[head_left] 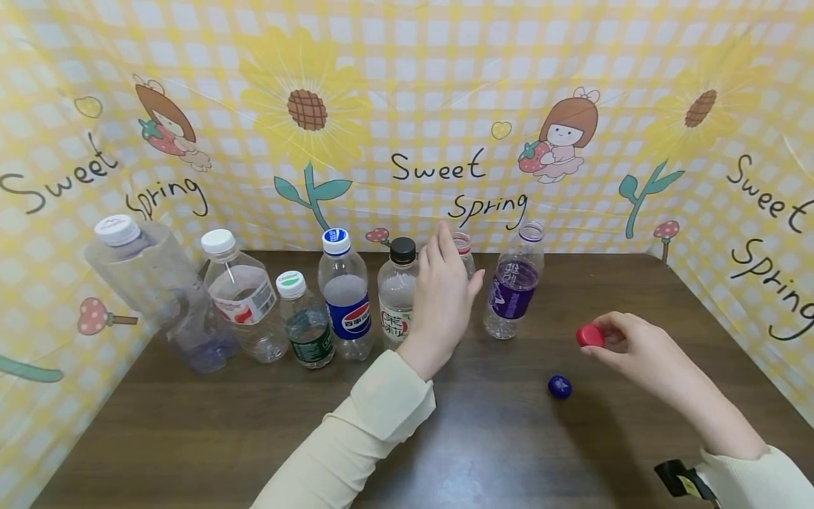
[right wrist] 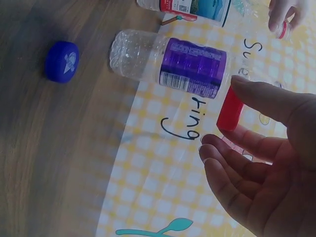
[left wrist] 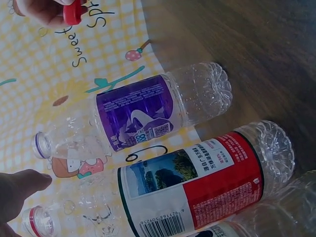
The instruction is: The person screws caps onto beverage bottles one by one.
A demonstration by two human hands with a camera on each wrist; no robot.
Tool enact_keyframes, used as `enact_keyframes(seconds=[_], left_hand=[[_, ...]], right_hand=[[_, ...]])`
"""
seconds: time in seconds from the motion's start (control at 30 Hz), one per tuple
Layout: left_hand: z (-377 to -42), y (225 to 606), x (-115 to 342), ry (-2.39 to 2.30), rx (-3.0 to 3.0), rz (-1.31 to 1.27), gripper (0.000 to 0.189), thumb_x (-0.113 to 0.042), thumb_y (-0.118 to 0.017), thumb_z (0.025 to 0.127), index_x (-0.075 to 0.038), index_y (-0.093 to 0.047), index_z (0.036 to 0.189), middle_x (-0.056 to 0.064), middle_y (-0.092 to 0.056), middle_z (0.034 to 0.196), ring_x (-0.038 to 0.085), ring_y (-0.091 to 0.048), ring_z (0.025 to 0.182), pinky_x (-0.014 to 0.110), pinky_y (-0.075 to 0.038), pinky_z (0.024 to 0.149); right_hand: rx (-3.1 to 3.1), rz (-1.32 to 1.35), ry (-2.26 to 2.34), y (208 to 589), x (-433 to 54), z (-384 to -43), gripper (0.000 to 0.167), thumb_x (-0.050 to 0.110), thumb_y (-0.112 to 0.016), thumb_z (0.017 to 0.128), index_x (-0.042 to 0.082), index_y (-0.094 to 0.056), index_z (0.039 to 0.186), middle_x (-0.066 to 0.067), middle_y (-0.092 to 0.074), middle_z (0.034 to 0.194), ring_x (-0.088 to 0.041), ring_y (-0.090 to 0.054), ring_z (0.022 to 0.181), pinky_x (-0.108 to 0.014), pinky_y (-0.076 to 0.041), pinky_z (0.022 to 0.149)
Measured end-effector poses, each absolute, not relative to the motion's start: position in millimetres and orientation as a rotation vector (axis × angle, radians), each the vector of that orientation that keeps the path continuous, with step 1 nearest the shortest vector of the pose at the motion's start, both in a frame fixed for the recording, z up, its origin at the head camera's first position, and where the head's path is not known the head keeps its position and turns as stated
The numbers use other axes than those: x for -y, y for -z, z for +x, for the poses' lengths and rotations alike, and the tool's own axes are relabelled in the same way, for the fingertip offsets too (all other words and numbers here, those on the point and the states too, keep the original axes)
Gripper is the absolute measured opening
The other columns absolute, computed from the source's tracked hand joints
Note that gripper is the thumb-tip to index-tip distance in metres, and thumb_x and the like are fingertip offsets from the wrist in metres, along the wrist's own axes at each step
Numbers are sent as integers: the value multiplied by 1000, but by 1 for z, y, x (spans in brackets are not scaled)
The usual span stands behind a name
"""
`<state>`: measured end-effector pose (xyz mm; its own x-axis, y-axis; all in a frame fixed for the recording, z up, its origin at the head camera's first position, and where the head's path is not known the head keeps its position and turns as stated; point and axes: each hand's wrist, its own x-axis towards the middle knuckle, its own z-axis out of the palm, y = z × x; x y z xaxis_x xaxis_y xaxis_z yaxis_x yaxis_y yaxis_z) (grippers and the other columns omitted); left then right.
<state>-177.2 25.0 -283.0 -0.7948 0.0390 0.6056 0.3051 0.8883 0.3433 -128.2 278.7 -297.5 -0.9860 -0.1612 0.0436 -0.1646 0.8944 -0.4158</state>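
Observation:
My right hand [head_left: 642, 353] pinches a red bottle cap [head_left: 590, 336] between thumb and fingers, above the table's right side. A blue bottle cap [head_left: 559, 387] lies on the table to its left. My left hand [head_left: 443, 300], fingers straight and thumb spread, is at the neck of an uncapped clear bottle with a red neck ring [left wrist: 35, 222]; its red-and-white label [left wrist: 192, 185] shows a landscape picture. The thumb [left wrist: 29, 185] stands apart from that neck in the left wrist view. To the right stands an uncapped bottle with a purple label [head_left: 512, 290].
Left of my left hand stand a black-capped bottle [head_left: 399, 311], a Pepsi bottle [head_left: 346, 304], a small green-labelled bottle [head_left: 308, 332], a larger white-capped bottle [head_left: 244, 304] and a big cloudy bottle [head_left: 159, 283]. A yellow checked cloth [head_left: 407, 85] hangs behind the brown table [head_left: 483, 452].

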Motion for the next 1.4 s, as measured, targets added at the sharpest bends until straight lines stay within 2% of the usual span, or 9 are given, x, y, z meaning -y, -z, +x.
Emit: enact_keyframes(seconds=[0.3, 0.63, 0.9, 1.13, 1.23, 1.4], left_hand=[[-179, 287, -26, 448, 2438, -240, 80, -31, -72, 84, 11, -32, 141, 21, -61, 121, 28, -60, 109, 30, -52, 94], [-174, 288, -29, 577, 2499, -305, 76, -31, -71, 85, 6, -34, 141, 18, -58, 118, 27, -63, 99, 30, -56, 85], [-170, 289, -30, 654, 2504, -304, 70, -31, -72, 84, 3, -40, 137, 17, -57, 121, 27, -63, 103, 34, -55, 88], [-163, 286, -29, 830, 2506, -291, 64, -28, -76, 81, 4, -48, 129, 17, -57, 119, 29, -63, 105, 36, -54, 92], [-161, 285, -27, 911, 2531, -289, 58, -27, -76, 81, 3, -53, 125, 16, -59, 116, 28, -63, 104, 36, -54, 91], [-151, 280, -16, 1126, 2587, -234, 58, -26, -76, 81, -1, -53, 128, 14, -60, 119, 27, -63, 108, 38, -53, 93]], right_hand=[[3031, 282, -680, 299, -273, -127, 35, 26, -72, 84, 1, -62, 106, -14, -67, 96, -23, -66, 84, -40, -52, 70], [3019, 284, -706, 298, -270, -125, 35, 26, -71, 86, 2, -61, 109, -13, -67, 98, -21, -65, 83, -41, -53, 71], [2961, 289, -730, 291, -262, -122, 35, 24, -71, 86, 1, -62, 110, -12, -70, 94, -21, -70, 81, -37, -53, 70], [2919, 321, -739, 278, -256, -117, 34, 24, -72, 86, 5, -62, 112, -12, -70, 99, -20, -71, 80, -25, -51, 64], [2891, 342, -744, 272, -251, -115, 33, 23, -71, 86, 6, -62, 113, -13, -70, 102, -21, -71, 81, -30, -55, 66], [2835, 389, -735, 260, -240, -114, 33, 19, -72, 85, 5, -62, 114, -14, -69, 102, -24, -70, 84, -40, -56, 73]])
